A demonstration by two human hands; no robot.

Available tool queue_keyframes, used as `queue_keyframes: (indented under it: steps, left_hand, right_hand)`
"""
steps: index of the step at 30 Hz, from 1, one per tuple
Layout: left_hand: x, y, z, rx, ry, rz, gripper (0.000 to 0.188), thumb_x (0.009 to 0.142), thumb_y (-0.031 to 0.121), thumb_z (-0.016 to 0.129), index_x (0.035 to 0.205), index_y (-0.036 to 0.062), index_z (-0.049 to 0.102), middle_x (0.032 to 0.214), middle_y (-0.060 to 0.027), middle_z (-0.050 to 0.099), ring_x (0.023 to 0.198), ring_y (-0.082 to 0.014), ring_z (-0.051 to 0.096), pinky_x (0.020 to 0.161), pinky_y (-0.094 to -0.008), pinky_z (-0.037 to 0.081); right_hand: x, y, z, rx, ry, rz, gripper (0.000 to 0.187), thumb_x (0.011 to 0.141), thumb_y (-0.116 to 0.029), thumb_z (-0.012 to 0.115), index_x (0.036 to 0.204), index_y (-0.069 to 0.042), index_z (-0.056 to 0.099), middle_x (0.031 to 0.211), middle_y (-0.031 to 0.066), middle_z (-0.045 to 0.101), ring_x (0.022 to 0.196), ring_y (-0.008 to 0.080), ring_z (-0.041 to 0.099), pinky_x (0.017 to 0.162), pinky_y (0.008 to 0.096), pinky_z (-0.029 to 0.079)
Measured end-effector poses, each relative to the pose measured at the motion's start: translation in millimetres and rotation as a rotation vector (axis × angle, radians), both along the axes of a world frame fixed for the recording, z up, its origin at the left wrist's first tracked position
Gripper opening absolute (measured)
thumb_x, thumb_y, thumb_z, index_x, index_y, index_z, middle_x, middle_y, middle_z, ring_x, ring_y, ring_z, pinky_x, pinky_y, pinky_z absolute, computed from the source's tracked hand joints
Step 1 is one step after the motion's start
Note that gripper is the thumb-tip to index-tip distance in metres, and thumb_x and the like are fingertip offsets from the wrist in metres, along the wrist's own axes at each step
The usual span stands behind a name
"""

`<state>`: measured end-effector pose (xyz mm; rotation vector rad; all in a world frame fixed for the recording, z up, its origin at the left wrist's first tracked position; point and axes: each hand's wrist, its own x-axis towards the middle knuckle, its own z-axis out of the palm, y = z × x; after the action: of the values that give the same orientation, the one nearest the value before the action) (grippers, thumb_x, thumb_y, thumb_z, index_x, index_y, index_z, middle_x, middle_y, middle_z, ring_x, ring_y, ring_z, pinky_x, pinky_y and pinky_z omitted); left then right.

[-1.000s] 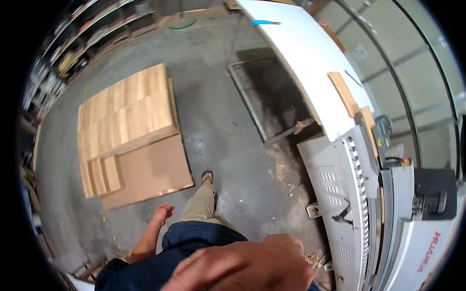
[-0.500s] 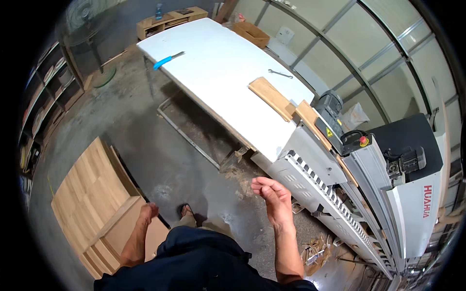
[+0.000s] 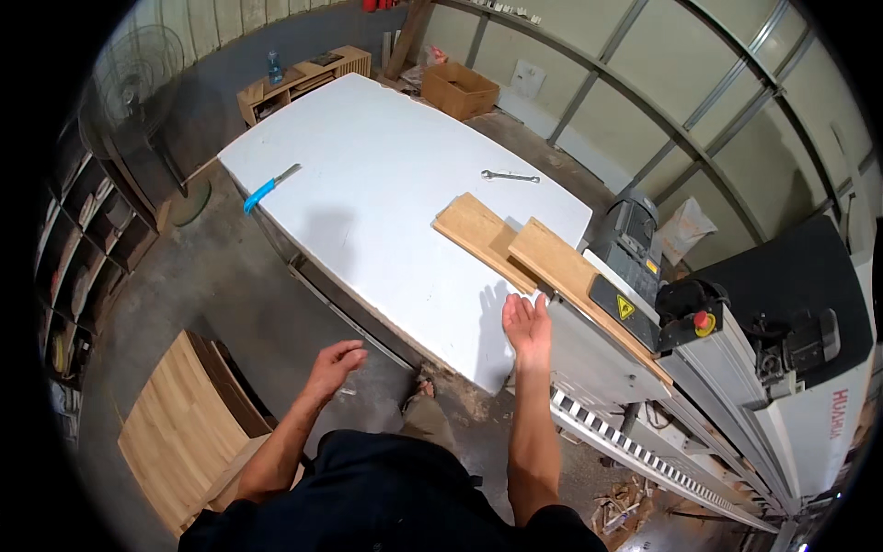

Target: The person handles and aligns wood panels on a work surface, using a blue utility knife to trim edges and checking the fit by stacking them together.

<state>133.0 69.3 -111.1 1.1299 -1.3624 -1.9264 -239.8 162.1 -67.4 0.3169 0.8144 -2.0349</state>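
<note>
My right hand [image 3: 527, 324] reaches forward, palm showing and fingers stretched out, nothing held. Its fingertips are at the near edge of two wooden boards [image 3: 478, 232] that lie beside the machine; whether they touch, I cannot tell. One board [image 3: 556, 258] runs onto the bed of the grey edge-working machine [image 3: 602, 345]. Over the floor beside the white-topped table [image 3: 368, 212], my left hand [image 3: 336, 368] hangs empty with its fingers loosely extended. A blue-handled knife [image 3: 267, 191] lies at the table's left edge. Farther back on it rests a metal wrench [image 3: 510, 176].
Stacked wooden panels [image 3: 189, 419] stand at my lower left. A red stop button [image 3: 704, 322] sits on the machine, near a dark motor [image 3: 635, 230]. Behind the table are a cardboard box [image 3: 458, 89] and a low wooden cabinet [image 3: 308, 78]. Scraps litter the floor [image 3: 625, 506].
I have come closer to the table and the boards. My right hand has moved forward to the boards, its fingers opening out. My left hand has shifted right, away from the stacked panels.
</note>
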Motion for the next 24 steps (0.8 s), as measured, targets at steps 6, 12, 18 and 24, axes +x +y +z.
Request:
queue_keyframes:
  steps: [6, 12, 18, 24]
  left_hand:
    - [-89, -46, 29, -0.165, -0.07, -0.114, 0.039, 0.09, 0.021, 0.062, 0.12, -0.0034, 0.056, 0.101, -0.0073, 0.065, 0.093, -0.0133, 0.059, 0.084, -0.0261, 0.046]
    - [-169, -78, 31, -0.369, -0.174, -0.182, 0.044, 0.088, 0.024, 0.063, 0.12, -0.0043, 0.055, 0.107, -0.0123, 0.063, 0.092, -0.0158, 0.059, 0.084, -0.0271, 0.046]
    - [-219, -131, 31, -0.815, -0.375, -0.251, 0.068, 0.081, 0.031, 0.065, 0.136, 0.0013, 0.038, 0.141, -0.0295, 0.03, 0.132, -0.0418, 0.028, 0.106, -0.0413, 0.031]
    - [-234, -147, 13, -1.096, -0.588, -0.357, 0.062, 0.078, 0.028, 0.068, 0.13, 0.0021, 0.046, 0.141, -0.0318, 0.027, 0.131, -0.0476, 0.024, 0.108, -0.0472, 0.027]
  right_hand:
    - [-34, -53, -24, 0.015, -0.125, -0.108, 0.071, 0.085, -0.043, 0.064, 0.132, 0.001, 0.035, 0.122, 0.0141, 0.048, 0.105, 0.0265, 0.053, 0.09, 0.0392, 0.046]
    - [-40, -81, -39, 0.191, -0.014, -0.127, 0.053, 0.091, -0.034, 0.06, 0.129, -0.002, 0.041, 0.125, 0.0172, 0.047, 0.11, 0.0279, 0.052, 0.091, 0.0384, 0.047]
    - [-4, -105, -33, 0.167, 0.204, -0.154, 0.033, 0.094, -0.023, 0.056, 0.114, 0.003, 0.049, 0.104, 0.021, 0.059, 0.093, 0.0329, 0.062, 0.078, 0.0376, 0.056]
    - [-4, -49, -17, 0.319, 0.234, 0.227, 0.052, 0.091, -0.042, 0.055, 0.109, 0.007, 0.049, 0.105, 0.0257, 0.057, 0.093, 0.033, 0.061, 0.085, 0.041, 0.053]
